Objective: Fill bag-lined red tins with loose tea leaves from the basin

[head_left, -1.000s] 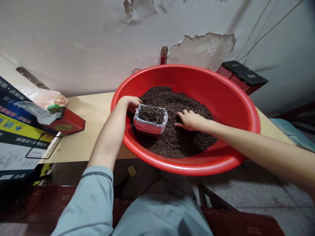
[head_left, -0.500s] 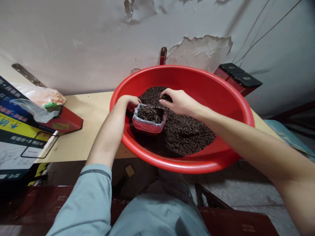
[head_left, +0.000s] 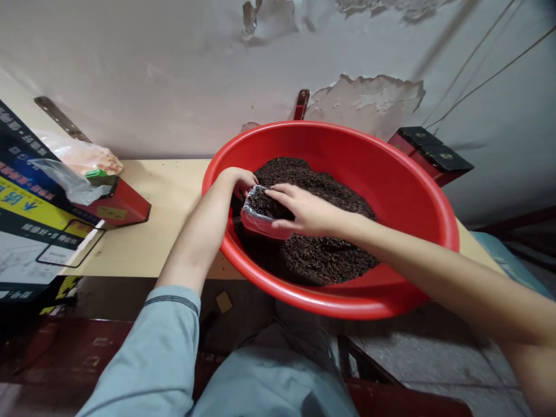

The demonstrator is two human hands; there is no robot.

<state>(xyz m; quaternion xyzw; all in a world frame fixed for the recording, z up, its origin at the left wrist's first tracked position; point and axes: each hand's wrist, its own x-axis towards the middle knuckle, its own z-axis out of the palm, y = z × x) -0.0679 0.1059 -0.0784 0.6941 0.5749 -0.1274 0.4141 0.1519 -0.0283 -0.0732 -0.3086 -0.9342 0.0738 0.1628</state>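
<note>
Red plastic curves around our work: a wide basin [head_left: 403, 197] stands on the pale table [head_left: 169, 220], a heap of dark, dry flakes [head_left: 330, 255], probably loose leaf, spread over its floor. Within it, toward the left side, is the small box [head_left: 268, 230] lined with thin film [head_left: 257, 215], dark flakes showing inside; whether it rests on the basin's floor or on the heap we cannot tell. Our left hand [head_left: 238, 176] reaches over the basin's left rim, fingers curled at the box's far-left corner; with the fingertips partly hidden, we cannot tell whether they pinch the film or merely lean there. Our right hand [head_left: 306, 211] lies over the box's right part, fingers loosely spread rather than clenched, the thumb along the near edge and the fingertips over the contents; whether any flakes sit under the palm is hidden. To do this well, we judge, the left fingers should brace that corner so that the box does not skid, and hold the film's edge outward, clear of the flakes. The right hand wants a flat, light touch, since something so dry would likely crumble under a hard push. A low palm helps too: whatever it sheds then drops into the box or back onto the heap.
</note>
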